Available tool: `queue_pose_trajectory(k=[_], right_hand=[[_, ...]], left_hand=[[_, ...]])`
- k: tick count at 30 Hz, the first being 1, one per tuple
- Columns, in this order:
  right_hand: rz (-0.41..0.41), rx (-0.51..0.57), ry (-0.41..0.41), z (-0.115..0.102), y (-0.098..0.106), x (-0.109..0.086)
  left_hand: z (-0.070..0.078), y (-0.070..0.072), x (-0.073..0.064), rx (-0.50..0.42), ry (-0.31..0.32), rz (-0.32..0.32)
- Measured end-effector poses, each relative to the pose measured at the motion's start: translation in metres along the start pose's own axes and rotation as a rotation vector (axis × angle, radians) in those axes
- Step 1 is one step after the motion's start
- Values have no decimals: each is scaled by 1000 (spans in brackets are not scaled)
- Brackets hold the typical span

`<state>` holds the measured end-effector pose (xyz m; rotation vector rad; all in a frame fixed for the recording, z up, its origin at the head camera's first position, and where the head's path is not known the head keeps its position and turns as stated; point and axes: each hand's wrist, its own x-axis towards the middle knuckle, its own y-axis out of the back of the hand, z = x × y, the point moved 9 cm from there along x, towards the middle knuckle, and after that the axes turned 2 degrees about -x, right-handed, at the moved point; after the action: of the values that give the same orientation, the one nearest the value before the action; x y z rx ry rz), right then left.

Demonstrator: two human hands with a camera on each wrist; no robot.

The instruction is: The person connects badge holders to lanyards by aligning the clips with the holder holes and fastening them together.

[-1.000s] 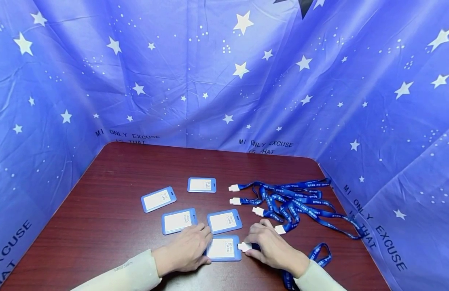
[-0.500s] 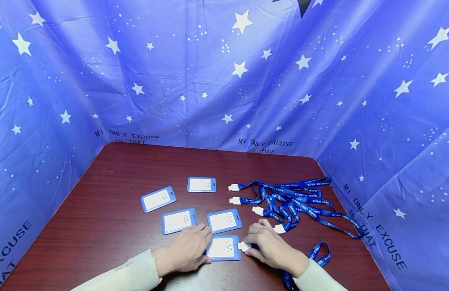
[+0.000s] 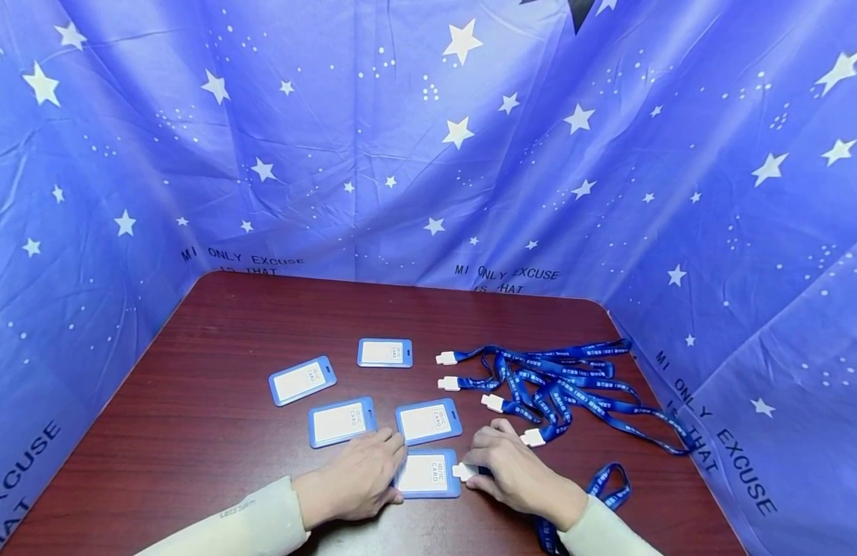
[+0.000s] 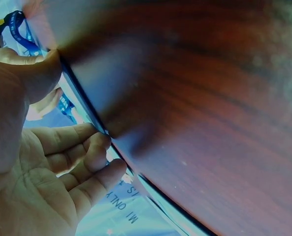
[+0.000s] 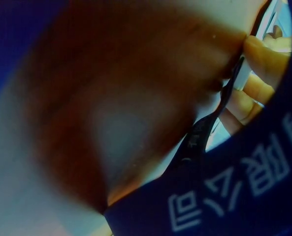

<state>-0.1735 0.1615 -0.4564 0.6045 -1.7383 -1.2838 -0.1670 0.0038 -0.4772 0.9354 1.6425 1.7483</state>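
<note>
A blue-framed badge holder point(image 3: 427, 473) with a white card lies flat near the front of the table. My left hand point(image 3: 359, 472) holds it by its left end, thumb at the near corner and fingers at the far side. In the left wrist view, the thumb and fingertips of the left hand point(image 4: 52, 162) meet the thin edge at the tabletop. My right hand point(image 3: 515, 467) pinches the white clip point(image 3: 466, 472) of a blue lanyard point(image 3: 609, 486) at the holder's slotted end. Whether clip and slot are joined is too small to tell. The strap point(image 5: 224, 196) crosses the right wrist view.
Several more badge holders lie behind and left, including one point(image 3: 428, 422) just behind the held one and another point(image 3: 341, 422) by the left fingers. Tangled blue lanyards point(image 3: 567, 386) with white clips lie at the right. Star-printed cloth point(image 3: 428, 154) surrounds the table point(image 3: 213, 463).
The white clip in my right hand has shifted very slightly left, with the hand. The left hand and the badge holder stay in place.
</note>
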Motion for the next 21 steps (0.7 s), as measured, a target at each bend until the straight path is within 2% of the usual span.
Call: queue_pose_trajectory(k=[7,21], right_hand=[[5,2,1,-1,1,0],[-30,-4,-64,4,0,-1]], left_hand=[[0,0,0,5,3,7],[0,4,-1,62,6,36]])
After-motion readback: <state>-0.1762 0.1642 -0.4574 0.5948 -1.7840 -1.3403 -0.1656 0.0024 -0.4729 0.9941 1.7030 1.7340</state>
